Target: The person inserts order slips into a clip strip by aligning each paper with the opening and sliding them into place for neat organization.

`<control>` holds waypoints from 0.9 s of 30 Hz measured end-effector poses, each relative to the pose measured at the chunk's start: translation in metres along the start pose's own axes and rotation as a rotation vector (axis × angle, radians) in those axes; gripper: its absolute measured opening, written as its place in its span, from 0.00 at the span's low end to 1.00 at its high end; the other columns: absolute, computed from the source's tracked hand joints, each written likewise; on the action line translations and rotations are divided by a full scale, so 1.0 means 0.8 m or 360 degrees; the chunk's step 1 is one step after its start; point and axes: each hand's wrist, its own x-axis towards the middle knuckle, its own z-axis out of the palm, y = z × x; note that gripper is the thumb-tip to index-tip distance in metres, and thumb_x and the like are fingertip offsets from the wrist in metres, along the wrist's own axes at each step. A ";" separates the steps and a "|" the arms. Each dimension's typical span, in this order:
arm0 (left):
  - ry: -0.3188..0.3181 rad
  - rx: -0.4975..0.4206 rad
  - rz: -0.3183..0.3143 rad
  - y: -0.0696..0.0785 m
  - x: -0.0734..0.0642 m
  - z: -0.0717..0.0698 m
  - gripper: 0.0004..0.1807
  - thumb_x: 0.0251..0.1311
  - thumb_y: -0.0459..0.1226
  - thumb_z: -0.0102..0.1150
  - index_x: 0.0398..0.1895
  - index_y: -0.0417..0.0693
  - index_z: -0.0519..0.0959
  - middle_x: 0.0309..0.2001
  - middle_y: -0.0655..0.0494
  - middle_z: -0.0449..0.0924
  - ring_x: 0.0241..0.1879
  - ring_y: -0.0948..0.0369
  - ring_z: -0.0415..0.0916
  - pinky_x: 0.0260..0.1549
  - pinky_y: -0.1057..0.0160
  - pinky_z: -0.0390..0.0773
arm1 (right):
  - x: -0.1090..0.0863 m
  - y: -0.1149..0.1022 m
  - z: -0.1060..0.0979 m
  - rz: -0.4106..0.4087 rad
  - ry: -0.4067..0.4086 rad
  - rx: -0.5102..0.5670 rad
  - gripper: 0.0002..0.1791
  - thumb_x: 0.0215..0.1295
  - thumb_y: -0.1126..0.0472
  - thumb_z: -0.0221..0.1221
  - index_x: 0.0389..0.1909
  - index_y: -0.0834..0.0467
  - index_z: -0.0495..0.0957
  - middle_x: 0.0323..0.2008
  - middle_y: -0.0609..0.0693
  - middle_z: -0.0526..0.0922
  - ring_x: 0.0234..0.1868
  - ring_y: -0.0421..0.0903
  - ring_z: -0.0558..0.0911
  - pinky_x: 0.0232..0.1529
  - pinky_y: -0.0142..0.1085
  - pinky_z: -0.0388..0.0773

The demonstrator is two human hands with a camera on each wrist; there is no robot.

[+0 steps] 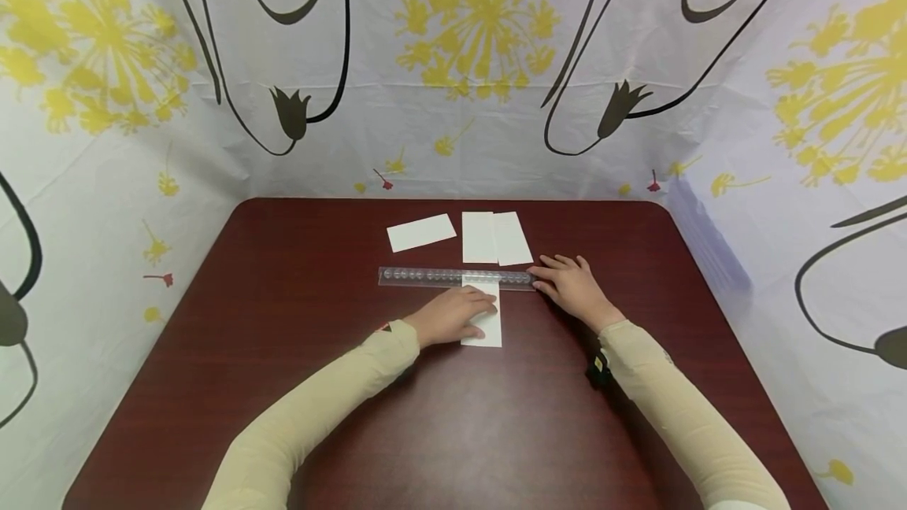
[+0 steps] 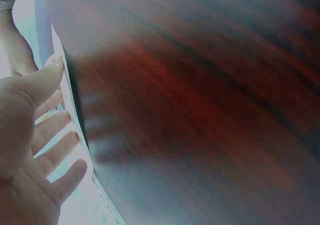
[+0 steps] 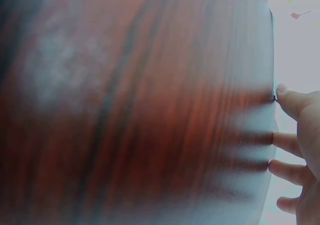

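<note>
A clear plastic ruler [image 1: 425, 277] with a row of round holes lies across the upper end of a white paper card [image 1: 489, 333]. My left hand [image 1: 449, 316] rests on that card below the ruler, its fingers fairly straight; in the left wrist view the thumb and fingers of the left hand [image 2: 30, 130] spread over the card's edge. At the ruler's right end, my right hand [image 1: 572, 287] holds it between thumb and index finger, with the other fingers spread beyond. In the right wrist view, the fingertips of the right hand [image 3: 305, 150] reach down to the tabletop.
Beyond the ruler lie a tilted white card [image 1: 421, 233] and two more cards, a left one [image 1: 479, 236] and a right one [image 1: 513, 238], side by side. All are on a dark red wooden table [image 1: 453, 431]. A patterned white cloth [image 1: 453, 156] surrounds the table's back and sides.
</note>
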 end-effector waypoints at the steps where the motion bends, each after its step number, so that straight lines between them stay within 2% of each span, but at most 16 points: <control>1: 0.0002 0.0001 0.0000 0.000 0.000 0.000 0.27 0.62 0.51 0.62 0.63 0.54 0.76 0.70 0.57 0.71 0.70 0.57 0.68 0.71 0.54 0.68 | 0.000 0.000 0.000 0.0002 -0.0003 -0.0001 0.22 0.71 0.49 0.56 0.64 0.48 0.76 0.69 0.59 0.72 0.70 0.65 0.68 0.68 0.69 0.57; 17: 0.0008 -0.0003 0.0008 0.000 0.003 0.000 0.27 0.62 0.51 0.63 0.63 0.54 0.76 0.70 0.57 0.72 0.69 0.57 0.68 0.70 0.54 0.69 | 0.000 0.001 -0.001 -0.0011 0.0014 -0.0001 0.22 0.71 0.50 0.57 0.63 0.49 0.77 0.68 0.60 0.73 0.69 0.66 0.69 0.68 0.69 0.58; 27: -0.0003 0.0003 0.0032 0.006 0.008 0.000 0.27 0.63 0.51 0.62 0.64 0.53 0.75 0.70 0.57 0.71 0.70 0.58 0.68 0.71 0.54 0.67 | 0.001 0.000 -0.001 0.0013 -0.0025 -0.0007 0.22 0.72 0.48 0.56 0.64 0.48 0.76 0.69 0.58 0.72 0.71 0.65 0.68 0.69 0.69 0.57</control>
